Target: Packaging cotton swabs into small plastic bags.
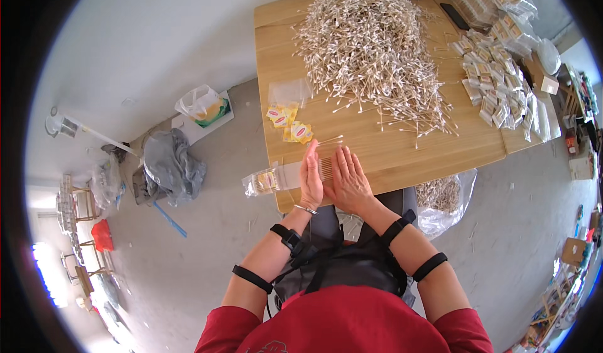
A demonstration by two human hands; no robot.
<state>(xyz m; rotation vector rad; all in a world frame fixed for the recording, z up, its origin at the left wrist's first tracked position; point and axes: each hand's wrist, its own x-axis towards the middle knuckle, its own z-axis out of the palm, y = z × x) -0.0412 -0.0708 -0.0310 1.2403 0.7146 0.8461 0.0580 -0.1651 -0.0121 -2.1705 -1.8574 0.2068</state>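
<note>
Near the front edge of the table, a row of cotton swabs (325, 169) lies between my two hands. My left hand (310, 178) stands on its edge at the row's left end, fingers stretched out. Palm down at the right end, my right hand (350, 178) has its fingers extended, touching the swabs. A few loose swabs (330, 141) lie just beyond my fingertips. Left of my left hand is a clear plastic sleeve (289, 176), beside a clear bag of packed swabs (264, 181) at the table's edge. What lies under my palms is hidden.
A large heap of cotton swabs (370, 45) covers the far middle of the table (465, 152). Yellow-and-white cards (295, 129) lie at left. Filled packets (496, 80) pile up at right, near a black phone (455, 16). A bag of swabs (440, 199) stands below the front edge.
</note>
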